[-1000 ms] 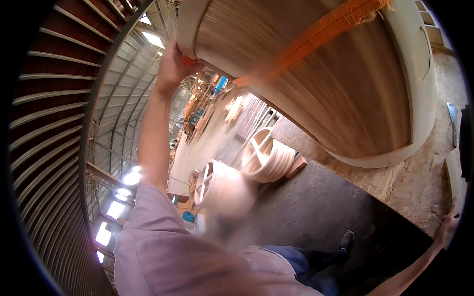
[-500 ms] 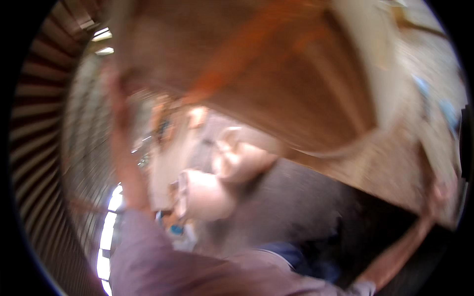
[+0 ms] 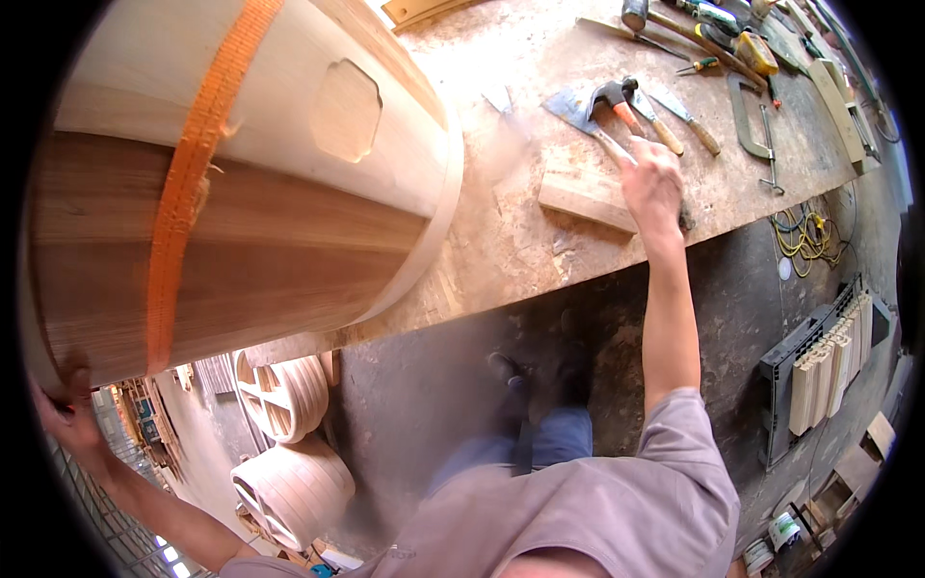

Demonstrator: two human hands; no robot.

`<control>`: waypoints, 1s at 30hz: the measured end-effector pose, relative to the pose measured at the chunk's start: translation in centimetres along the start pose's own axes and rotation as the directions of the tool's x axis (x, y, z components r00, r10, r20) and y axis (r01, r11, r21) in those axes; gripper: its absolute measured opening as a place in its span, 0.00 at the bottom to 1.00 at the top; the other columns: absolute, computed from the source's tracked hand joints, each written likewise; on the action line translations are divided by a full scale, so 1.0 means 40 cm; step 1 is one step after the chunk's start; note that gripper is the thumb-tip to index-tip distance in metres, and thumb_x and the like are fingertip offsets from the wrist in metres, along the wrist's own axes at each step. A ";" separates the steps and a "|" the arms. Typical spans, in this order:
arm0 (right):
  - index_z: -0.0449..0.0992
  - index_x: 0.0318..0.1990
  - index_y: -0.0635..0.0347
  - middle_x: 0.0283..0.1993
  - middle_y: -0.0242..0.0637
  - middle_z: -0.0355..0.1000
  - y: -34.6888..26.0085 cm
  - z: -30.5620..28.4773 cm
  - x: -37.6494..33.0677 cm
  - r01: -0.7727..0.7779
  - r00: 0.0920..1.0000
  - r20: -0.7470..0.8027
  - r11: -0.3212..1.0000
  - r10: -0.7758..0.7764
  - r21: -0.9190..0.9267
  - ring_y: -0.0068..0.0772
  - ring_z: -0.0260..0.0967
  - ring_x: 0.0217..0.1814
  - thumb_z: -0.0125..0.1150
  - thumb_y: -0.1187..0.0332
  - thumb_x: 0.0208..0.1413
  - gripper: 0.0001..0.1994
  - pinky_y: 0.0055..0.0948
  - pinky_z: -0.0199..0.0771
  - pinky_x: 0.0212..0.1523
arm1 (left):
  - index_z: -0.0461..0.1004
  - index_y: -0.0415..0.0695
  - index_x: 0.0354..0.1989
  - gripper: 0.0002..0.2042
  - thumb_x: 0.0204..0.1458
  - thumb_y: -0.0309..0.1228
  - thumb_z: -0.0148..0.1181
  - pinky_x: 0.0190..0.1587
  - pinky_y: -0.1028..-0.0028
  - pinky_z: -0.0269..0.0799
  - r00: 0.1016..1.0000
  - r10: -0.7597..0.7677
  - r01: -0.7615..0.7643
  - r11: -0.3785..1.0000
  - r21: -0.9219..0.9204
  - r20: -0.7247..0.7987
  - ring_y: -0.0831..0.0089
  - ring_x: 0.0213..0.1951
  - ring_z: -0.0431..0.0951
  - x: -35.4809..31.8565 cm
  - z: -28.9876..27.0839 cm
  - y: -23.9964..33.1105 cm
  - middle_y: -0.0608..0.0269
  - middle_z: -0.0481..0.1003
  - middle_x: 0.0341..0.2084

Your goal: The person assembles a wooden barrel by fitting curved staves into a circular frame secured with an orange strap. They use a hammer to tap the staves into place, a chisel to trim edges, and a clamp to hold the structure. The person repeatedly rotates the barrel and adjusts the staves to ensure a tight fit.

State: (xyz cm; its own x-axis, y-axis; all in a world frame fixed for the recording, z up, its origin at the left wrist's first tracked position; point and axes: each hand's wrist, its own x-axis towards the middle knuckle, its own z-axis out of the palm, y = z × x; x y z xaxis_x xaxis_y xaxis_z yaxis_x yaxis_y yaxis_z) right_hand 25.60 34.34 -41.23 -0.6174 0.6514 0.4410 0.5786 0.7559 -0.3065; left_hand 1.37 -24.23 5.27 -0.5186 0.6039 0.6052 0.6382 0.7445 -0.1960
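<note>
A large barrel-shaped shell of wooden staves (image 3: 279,231) lies on its side on the bench at the left, an orange strap (image 3: 183,193) around it. At its lower left edge is my left hand (image 3: 72,419), thumb against the wood and the other fingers partly hidden. My right hand (image 3: 655,183) is closed around the handle of a claw hammer (image 3: 621,108) lying on the bench, and a dark handle end shows below the fist. Beside the hammer lies a hatchet (image 3: 573,111), its handle running close to my fingers. A wooden block (image 3: 588,200) sits left of the fist.
On the workbench (image 3: 520,231) are scrapers (image 3: 686,118), a C-clamp (image 3: 752,120) and a mallet (image 3: 636,13). Slatted round wooden pieces (image 3: 299,486) stand on the floor at lower left. Wood strips (image 3: 831,361) and a yellow cable (image 3: 814,241) are at right.
The view has swung toward the bench and sharpened. My right hand, earlier at the far right by the bench edge, is now on the hammer. My left hand stays by the shell.
</note>
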 end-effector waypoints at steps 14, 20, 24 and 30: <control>0.69 0.72 0.59 0.29 0.20 0.62 -0.174 -0.079 0.062 -0.352 0.930 0.355 0.506 0.095 0.788 0.12 0.53 0.23 0.47 0.81 0.64 0.27 0.17 0.59 0.20 | 0.72 0.38 0.55 0.30 0.40 0.24 0.77 0.49 0.68 0.77 0.996 0.080 -0.081 0.996 -0.032 -0.037 0.70 0.44 0.81 0.076 0.096 0.234 0.59 0.81 0.40; 0.71 0.70 0.55 0.49 0.40 0.79 -0.710 -0.383 -0.056 0.503 0.801 -0.117 0.553 -0.588 0.664 0.36 0.73 0.34 0.61 0.75 0.64 0.26 0.32 0.75 0.34 | 0.72 0.38 0.58 0.33 0.41 0.32 0.78 0.55 0.67 0.72 0.981 0.125 -0.085 0.966 -0.246 0.150 0.69 0.49 0.78 0.085 0.013 0.211 0.57 0.79 0.46; 0.72 0.71 0.35 0.29 0.32 0.65 -0.950 -0.455 -0.071 0.609 0.793 -0.415 0.580 -0.445 0.541 0.32 0.67 0.25 0.69 0.64 0.60 0.30 0.35 0.71 0.26 | 0.72 0.40 0.60 0.40 0.39 0.46 0.83 0.57 0.67 0.71 0.960 0.218 -0.105 0.860 -0.499 0.174 0.68 0.50 0.78 0.082 0.001 0.202 0.56 0.80 0.46; 0.70 0.72 0.29 0.25 0.30 0.64 -1.037 -0.472 -0.066 0.632 0.731 -0.592 0.664 -0.340 0.399 0.30 0.65 0.17 0.69 0.61 0.60 0.31 0.32 0.69 0.19 | 0.75 0.36 0.51 0.42 0.34 0.56 0.84 0.53 0.60 0.77 1.000 -0.022 0.022 0.993 -0.118 0.006 0.55 0.50 0.83 0.066 0.055 0.235 0.46 0.81 0.46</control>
State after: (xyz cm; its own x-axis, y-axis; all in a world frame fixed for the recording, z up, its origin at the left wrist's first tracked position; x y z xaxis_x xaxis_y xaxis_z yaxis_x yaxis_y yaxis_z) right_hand 13.31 0.01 -13.76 -0.3323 0.1800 0.9258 -0.2186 0.9402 -0.2613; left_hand 4.74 -15.01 3.32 -0.5358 0.5895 0.6044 0.6890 0.7191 -0.0905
